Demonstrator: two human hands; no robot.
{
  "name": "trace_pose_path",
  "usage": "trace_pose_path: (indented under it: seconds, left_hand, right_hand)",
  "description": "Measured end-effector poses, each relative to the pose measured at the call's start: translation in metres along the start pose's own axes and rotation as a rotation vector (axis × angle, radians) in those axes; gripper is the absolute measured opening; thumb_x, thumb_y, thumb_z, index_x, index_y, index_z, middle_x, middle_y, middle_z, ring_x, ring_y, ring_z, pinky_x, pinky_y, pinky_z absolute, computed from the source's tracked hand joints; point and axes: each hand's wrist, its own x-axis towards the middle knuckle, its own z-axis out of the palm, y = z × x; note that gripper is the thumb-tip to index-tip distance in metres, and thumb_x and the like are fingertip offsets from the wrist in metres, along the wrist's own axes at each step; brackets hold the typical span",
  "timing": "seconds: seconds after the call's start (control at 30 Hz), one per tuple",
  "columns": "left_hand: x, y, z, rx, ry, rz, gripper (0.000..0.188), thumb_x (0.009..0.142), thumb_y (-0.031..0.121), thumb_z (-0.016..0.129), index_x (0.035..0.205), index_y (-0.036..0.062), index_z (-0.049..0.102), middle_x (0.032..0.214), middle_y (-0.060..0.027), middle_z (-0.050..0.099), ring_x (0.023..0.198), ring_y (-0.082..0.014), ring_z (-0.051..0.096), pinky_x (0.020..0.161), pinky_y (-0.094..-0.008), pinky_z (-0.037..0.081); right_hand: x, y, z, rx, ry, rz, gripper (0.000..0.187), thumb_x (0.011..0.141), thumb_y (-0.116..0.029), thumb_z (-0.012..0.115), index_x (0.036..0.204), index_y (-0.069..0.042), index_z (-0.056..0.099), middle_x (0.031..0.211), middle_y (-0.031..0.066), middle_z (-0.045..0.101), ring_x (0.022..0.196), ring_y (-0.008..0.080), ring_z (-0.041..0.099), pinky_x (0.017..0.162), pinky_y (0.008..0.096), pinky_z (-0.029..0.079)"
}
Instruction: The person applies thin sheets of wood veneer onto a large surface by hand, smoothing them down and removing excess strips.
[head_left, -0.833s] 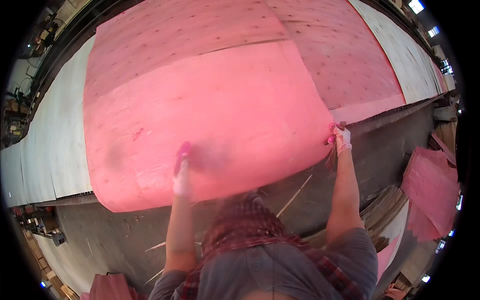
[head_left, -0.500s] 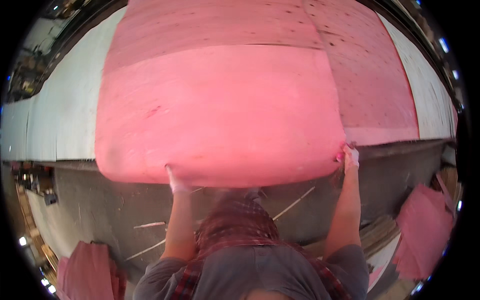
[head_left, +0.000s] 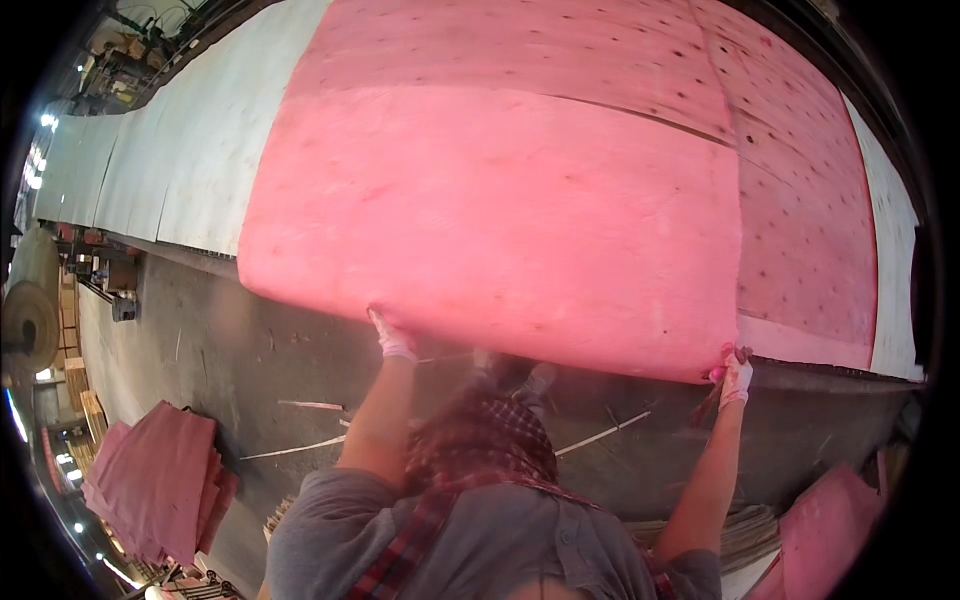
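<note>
Whereas the left hand (head_left: pixel 395 338) lay on top of the pink sheet (head_left: pixel 500 220) earlier, it now touches the near edge, its fingers partly hidden and their grip unclear. As before, the right hand (head_left: pixel 735 378) is closed on the near right corner; the sheet overhangs the bench's (head_left: pixel 205 258) near edge, right of white sheets (head_left: pixel 200 150).

Pink sheet (head_left: pixel 500 230) looks like smooth wood with a faint sheen, board (head_left: pixel 800 220) beside it knotty and matt, floor (head_left: pixel 300 350) dull, shirt (head_left: pixel 470 545) matt cloth.
</note>
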Motion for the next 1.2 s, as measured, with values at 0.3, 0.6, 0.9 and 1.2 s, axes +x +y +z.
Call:
trace_pose_path:
  seconds: [0.3,0.6,0.9,1.2]
  left_hand:
    - [0.038,-0.025,-0.032,0.013,-0.100,0.055,0.090,0.070,0.077,0.030,0.134,0.0142,0.027,0.138,-0.0076,0.029,0.125,-0.0302,0.028,0.100,-0.0512,0.024]
    - [-0.005,-0.026,0.008,-0.017,-0.328,0.096,0.088,0.071,0.076,0.028,0.131,0.0114,0.031,0.135,-0.0096,0.032,0.123,-0.0309,0.030,0.101,-0.0502,0.025]
    - [-0.018,0.001,0.036,-0.114,-0.092,-0.142,0.091,0.071,0.079,0.023,0.132,0.0119,0.031,0.136,-0.0080,0.031,0.125,-0.0296,0.029,0.102,-0.0508,0.021]
    - [-0.011,0.004,-0.012,-0.131,-0.023,-0.347,0.087,0.073,0.073,0.036,0.130,0.0078,0.031,0.134,-0.0092,0.035,0.123,-0.0272,0.031,0.099,-0.0463,0.026]
  right_hand:
    - [0.040,0.006,-0.008,-0.034,-0.032,0.016,0.031,0.077,-0.018,0.063,0.104,-0.006,0.051,0.073,0.0005,0.054,0.037,0.0093,0.033,0.032,0.0244,0.029]
    - [0.047,0.015,-0.014,-0.058,0.029,0.264,0.035,0.076,-0.029,0.063,0.107,-0.018,0.053,0.090,-0.0020,0.056,0.059,0.0162,0.045,0.049,0.0319,0.042]
    - [0.024,0.009,-0.003,-0.135,0.035,0.129,0.029,0.080,-0.027,0.057,0.100,-0.007,0.052,0.081,0.0061,0.053,0.062,0.0202,0.053,0.050,0.0324,0.045]
    - [-0.037,-0.063,0.101,-1.094,0.114,-0.148,0.052,0.078,-0.042,0.048,0.111,-0.002,0.044,0.104,0.0172,0.052,0.096,0.0317,0.050,0.079,0.0422,0.041]
